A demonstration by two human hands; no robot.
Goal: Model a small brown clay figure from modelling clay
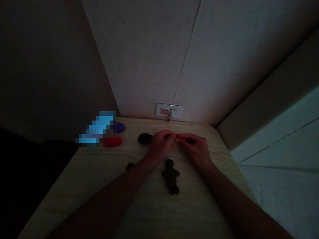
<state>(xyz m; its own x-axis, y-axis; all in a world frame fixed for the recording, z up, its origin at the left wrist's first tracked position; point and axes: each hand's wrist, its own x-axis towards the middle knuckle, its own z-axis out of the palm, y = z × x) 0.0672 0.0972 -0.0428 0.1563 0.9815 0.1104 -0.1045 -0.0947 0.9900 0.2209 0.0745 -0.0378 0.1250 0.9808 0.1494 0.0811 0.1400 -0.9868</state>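
The scene is dim. My left hand [160,146] and my right hand [193,147] meet fingertip to fingertip over the far part of a light wooden table [104,199]. Both pinch a tiny reddish bit [175,136] between them; I cannot make out what it is. A small dark brown figure [170,176] with head, arms and legs lies flat on the table just below my hands, between my forearms. A dark lump [145,138] sits just left of my left hand. A smaller dark piece [130,166] lies beside my left forearm.
A red roll [112,141] and a purple lump [120,126] lie at the table's far left by a blurred blue patch. A white wall socket [169,110] with a plug sits above the table's back edge. Walls close in behind and on the right.
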